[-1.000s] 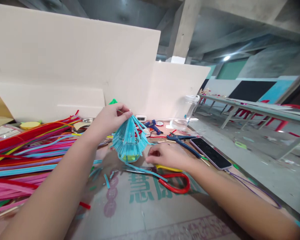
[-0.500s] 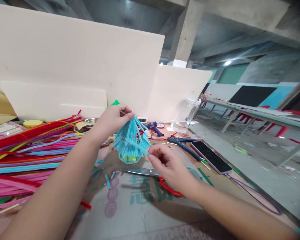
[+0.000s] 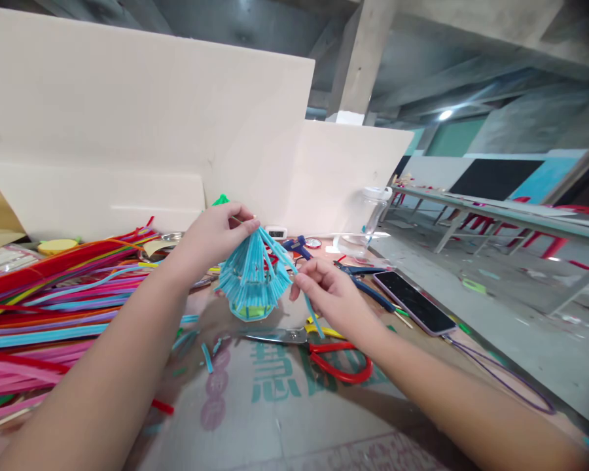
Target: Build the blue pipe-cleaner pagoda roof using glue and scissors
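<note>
My left hand (image 3: 216, 237) pinches the gathered top of a cone-shaped craft made of light blue pipe cleaners (image 3: 252, 277), holding it upright just above the cardboard-covered table (image 3: 285, 418). A yellow-green ring shows at the cone's base. My right hand (image 3: 328, 296) is beside the cone on its right and grips one loose blue pipe cleaner (image 3: 299, 281) that runs from the cone's top down past my fingers. Red-handled scissors (image 3: 319, 353) lie on the table right below my right hand.
A big pile of coloured pipe cleaners (image 3: 53, 307) covers the left of the table. A phone (image 3: 415, 302) with a cable, blue pliers (image 3: 360, 275), a glue gun (image 3: 299, 247) and a clear jar (image 3: 366, 219) lie to the right. White boards (image 3: 152, 131) stand behind.
My right hand rose from the table by the scissors to the cone's right side, and now holds a blue pipe cleaner up along it. My left hand stayed on the cone's top.
</note>
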Available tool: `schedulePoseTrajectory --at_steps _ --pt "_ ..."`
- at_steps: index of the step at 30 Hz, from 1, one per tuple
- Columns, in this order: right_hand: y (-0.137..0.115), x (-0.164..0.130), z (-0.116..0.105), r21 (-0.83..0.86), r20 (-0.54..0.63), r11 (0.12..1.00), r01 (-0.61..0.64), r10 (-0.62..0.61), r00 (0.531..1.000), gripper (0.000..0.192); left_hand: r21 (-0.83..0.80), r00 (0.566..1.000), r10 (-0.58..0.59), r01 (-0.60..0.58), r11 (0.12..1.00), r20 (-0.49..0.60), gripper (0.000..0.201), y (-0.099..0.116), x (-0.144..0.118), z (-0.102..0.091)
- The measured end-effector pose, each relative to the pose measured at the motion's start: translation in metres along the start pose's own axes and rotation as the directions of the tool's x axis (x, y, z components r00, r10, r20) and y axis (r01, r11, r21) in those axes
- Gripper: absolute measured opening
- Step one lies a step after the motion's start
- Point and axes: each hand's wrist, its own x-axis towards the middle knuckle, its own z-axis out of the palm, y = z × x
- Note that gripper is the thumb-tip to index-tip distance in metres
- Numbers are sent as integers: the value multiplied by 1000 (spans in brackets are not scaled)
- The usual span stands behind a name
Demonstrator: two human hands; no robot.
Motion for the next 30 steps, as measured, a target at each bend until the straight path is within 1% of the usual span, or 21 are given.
schedulePoseTrajectory --at_steps 5,10,12,16,20,25,30 --pt "13 -11 12 -145 -89 988 57 -71 994 23 56 999 41 -41 998 2 30 4 -1 -1" --pt "22 -16 17 -256 -90 959 119 -146 985 21 73 999 32 -34 997 24 30 12 -5 -3" --pt "21 -17 19 -254 -93 962 104 -132 987 22 78 999 35 -36 996 24 31 13 -5 -3" --pt "13 -14 27 -208 -122 977 37 -64 991 22 81 999 45 -47 996 25 31 13 -6 -2" --pt "9 -12 32 -197 -117 980 26 -50 992 22 79 997 76 -79 994 33 30 13 -5 -3" --pt "12 -12 36 -176 -169 984 -12 -19 985 24 95 995 93 -96 991 30 31 11 -5 -4" --pt "16 -13 39 -151 -134 988 -23 3 991 24 97 996 85 -87 992 26 32 11 -5 -3"
